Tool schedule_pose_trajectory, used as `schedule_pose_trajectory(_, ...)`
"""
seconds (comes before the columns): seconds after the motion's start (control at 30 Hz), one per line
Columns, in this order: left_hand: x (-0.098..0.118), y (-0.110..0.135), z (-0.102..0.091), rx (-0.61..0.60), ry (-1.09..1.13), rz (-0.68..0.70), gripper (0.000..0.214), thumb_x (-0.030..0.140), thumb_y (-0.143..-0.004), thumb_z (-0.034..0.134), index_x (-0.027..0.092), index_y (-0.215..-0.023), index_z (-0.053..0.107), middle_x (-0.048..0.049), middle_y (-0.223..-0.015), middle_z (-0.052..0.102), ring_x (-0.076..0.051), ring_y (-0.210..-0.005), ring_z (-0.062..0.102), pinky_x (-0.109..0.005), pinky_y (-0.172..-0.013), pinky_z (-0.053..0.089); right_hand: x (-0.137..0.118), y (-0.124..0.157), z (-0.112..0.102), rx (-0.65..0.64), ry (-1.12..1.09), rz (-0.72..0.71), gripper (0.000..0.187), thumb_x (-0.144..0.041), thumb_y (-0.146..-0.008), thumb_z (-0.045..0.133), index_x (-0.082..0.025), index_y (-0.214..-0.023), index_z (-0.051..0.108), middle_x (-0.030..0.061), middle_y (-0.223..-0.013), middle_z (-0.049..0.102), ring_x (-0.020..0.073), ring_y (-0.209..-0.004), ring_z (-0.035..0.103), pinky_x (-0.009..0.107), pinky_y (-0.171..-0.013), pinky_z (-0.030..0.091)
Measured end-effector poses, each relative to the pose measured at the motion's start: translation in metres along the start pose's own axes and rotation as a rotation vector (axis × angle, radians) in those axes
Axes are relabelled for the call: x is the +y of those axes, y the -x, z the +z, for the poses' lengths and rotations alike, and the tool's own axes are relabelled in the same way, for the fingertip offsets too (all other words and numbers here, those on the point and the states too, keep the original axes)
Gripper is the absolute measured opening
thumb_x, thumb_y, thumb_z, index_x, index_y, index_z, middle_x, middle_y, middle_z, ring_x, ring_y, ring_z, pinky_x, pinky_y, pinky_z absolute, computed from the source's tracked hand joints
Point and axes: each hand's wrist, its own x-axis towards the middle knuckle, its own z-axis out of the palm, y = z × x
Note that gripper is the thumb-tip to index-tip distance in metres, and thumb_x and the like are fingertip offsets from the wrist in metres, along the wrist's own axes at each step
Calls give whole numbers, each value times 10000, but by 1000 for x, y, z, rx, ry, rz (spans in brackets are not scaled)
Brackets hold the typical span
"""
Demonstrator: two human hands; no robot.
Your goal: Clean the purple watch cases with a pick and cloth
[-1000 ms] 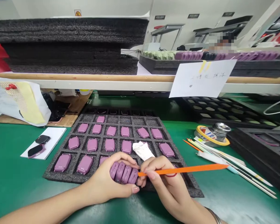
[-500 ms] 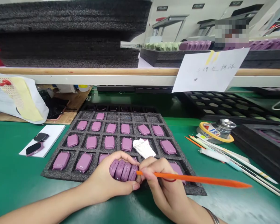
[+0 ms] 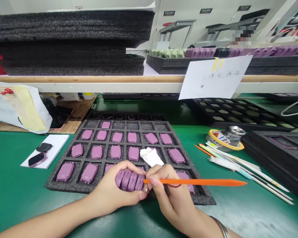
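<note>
My left hand (image 3: 113, 190) is closed around a row of several purple smartwatch cases (image 3: 129, 180), their narrow sides facing up. In my right hand (image 3: 175, 195) an orange plastic pry stick (image 3: 208, 182) is pinched between thumb and fingers. Its left tip touches or nearly touches the rightmost case, and the long end points right, almost level. Both hands meet over the near edge of a black foam tray (image 3: 51, 180), where more purple cases (image 3: 65, 171) lie in separate pockets. A crumpled white cloth (image 3: 151, 157) rests on the tray, just beyond my right hand.
Right of the tray lie several thin sticks and tools (image 3: 253, 175) and a metal-topped container with yellow tape (image 3: 225, 138). Two watch pieces sit on white paper (image 3: 53, 148) at left. A shelf edge (image 3: 114, 87) crosses above, with foam stacks (image 3: 64, 29) and a taped note (image 3: 213, 79).
The free end of the orange pry stick has swung up and left, so the stick lies more level. Both hands keep their hold, and the camera view has shifted slightly.
</note>
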Motion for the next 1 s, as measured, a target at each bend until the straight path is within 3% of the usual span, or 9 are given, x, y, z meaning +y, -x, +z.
schedule_pose_trajectory(0.17, 0, 0, 1, 18, -18, -17, 329, 211, -678, 822, 217, -943, 627, -14, -899, 763, -217, -864, 715, -369, -851, 542, -2, 1, 1, -2, -6, 1, 155, -209, -1055, 405, -249, -927, 483, -8, -761, 571, 141, -671, 623, 266, -576, 536)
schedule_pose_trajectory(0.33, -1, 0, 1, 16, 4, 4, 332, 185, -665, 824, 212, -931, 628, -38, -1015, 765, -215, -911, 710, -357, -861, 542, -1, 1, 1, 0, -5, -16, 137, -201, -1048, 423, -251, -936, 485, -13, -767, 578, 128, -658, 614, 251, -586, 532)
schedule_pose_trajectory(0.43, -2, 1, 0, 18, -4, -1, 340, 191, -662, 828, 212, -929, 617, -29, -962, 752, -209, -879, 697, -360, -849, 534, 5, 2, 0, 24, -2, 9, 162, -190, -1047, 428, -247, -908, 490, -19, -743, 570, 124, -643, 611, 243, -579, 526)
schedule_pose_trajectory(0.67, -3, 0, -1, -4, 6, 27, 345, 169, -667, 826, 213, -945, 627, -59, -1120, 743, -239, -1026, 693, -395, -935, 517, 8, 4, 2, 61, -77, 9, 163, -235, -1068, 388, -255, -937, 483, -9, -757, 579, 142, -670, 635, 273, -591, 551)
schedule_pose_trajectory(0.9, -4, 0, 1, -19, 24, 15, 341, 155, -672, 808, 222, -929, 594, -4, -881, 748, -197, -847, 695, -357, -823, 538, 6, 1, 3, 43, -139, 13, 150, -234, -1075, 364, -264, -972, 469, -16, -726, 578, 144, -649, 612, 281, -598, 547)
schedule_pose_trajectory(1.0, -4, 0, 2, -26, 25, 2, 347, 145, -672, 798, 219, -939, 590, -4, -885, 745, -188, -820, 688, -342, -791, 541, 4, 0, 3, 22, -141, 4, 155, -227, -1074, 363, -263, -969, 471, -14, -737, 569, 143, -667, 609, 269, -591, 535)
